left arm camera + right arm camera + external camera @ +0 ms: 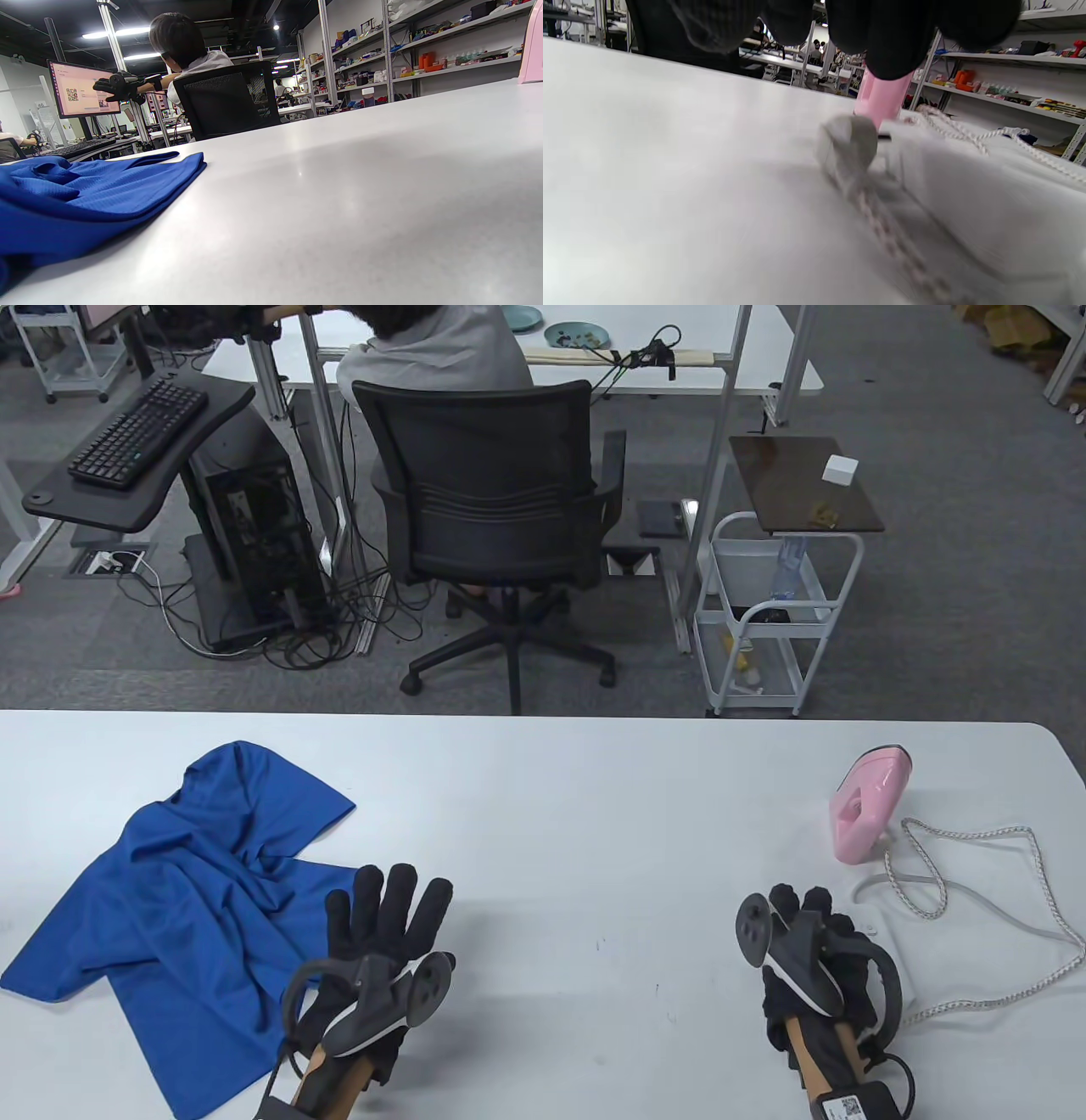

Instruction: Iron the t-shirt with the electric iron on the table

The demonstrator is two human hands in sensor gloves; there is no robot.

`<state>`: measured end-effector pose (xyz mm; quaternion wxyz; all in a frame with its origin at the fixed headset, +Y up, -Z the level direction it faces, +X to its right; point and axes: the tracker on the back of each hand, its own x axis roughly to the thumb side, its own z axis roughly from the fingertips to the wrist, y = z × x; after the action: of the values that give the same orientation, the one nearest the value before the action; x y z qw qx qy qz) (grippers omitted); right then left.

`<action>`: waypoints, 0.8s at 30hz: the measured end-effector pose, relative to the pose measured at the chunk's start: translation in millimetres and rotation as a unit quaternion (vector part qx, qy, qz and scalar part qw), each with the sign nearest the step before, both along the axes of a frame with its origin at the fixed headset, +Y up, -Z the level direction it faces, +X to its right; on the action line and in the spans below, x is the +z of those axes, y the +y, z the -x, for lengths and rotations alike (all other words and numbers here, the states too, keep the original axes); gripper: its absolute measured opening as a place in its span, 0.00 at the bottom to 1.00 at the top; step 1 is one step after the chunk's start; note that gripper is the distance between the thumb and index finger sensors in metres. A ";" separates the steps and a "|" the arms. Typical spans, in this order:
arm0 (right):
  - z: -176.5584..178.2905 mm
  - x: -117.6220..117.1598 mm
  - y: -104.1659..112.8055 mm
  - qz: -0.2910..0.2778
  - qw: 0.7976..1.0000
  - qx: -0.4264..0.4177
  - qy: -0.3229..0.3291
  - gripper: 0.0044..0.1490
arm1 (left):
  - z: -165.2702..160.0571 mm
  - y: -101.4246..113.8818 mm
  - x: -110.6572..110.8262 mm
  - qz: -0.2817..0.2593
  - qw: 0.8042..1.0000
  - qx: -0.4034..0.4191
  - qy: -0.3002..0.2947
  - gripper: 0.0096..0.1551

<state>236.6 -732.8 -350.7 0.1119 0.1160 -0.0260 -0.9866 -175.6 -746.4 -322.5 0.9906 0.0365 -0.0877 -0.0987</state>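
A crumpled blue t-shirt (187, 899) lies at the table's left; it also shows in the left wrist view (85, 190). A pink iron (865, 806) stands upright at the right, with its white braided cord (1044, 891) looped beside it. My left hand (390, 903) lies flat with fingers stretched out, at the shirt's right edge, holding nothing. My right hand (802, 903) has its fingers curled, empty, just left of the cord's end. In the right wrist view its fingers (882, 38) hang above the table, before the grey plug (846, 144) and the iron (882, 101).
The white table (577, 831) ends at a far edge, with an office chair (501, 517) and a white cart (776, 619) on the floor beyond. The iron's edge shows at the far right of the left wrist view (532, 42).
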 end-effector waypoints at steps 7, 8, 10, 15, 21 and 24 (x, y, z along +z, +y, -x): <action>-7.7 -7.5 -19.6 0.061 0.998 -0.007 -0.009 0.41 | 0.7 1.3 0.0 0.002 1.000 -0.001 0.003 0.50; -7.4 -7.9 -21.2 0.063 0.998 -0.006 -0.012 0.41 | 0.9 1.2 -0.2 0.002 1.000 0.000 0.003 0.50; -7.7 -9.2 -24.1 0.063 0.998 -0.007 -0.011 0.41 | 1.2 0.4 -0.6 0.003 1.000 -0.002 0.004 0.50; -11.9 -14.4 -37.1 0.095 0.995 -0.015 0.005 0.41 | 0.8 -0.5 -0.5 0.009 1.000 0.004 0.003 0.50; -13.9 -21.0 -36.7 0.077 0.997 -0.013 -0.001 0.42 | 0.1 -1.7 -0.9 0.013 1.000 0.001 0.002 0.51; -14.5 -21.8 -34.3 0.041 0.999 -0.022 0.003 0.38 | 0.2 -2.1 -1.1 0.013 1.000 0.002 0.002 0.51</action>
<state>251.1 -767.1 -372.5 0.0949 0.1077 -0.0690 -0.9872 -175.8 -748.6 -323.5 0.9913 0.0234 -0.0870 -0.0955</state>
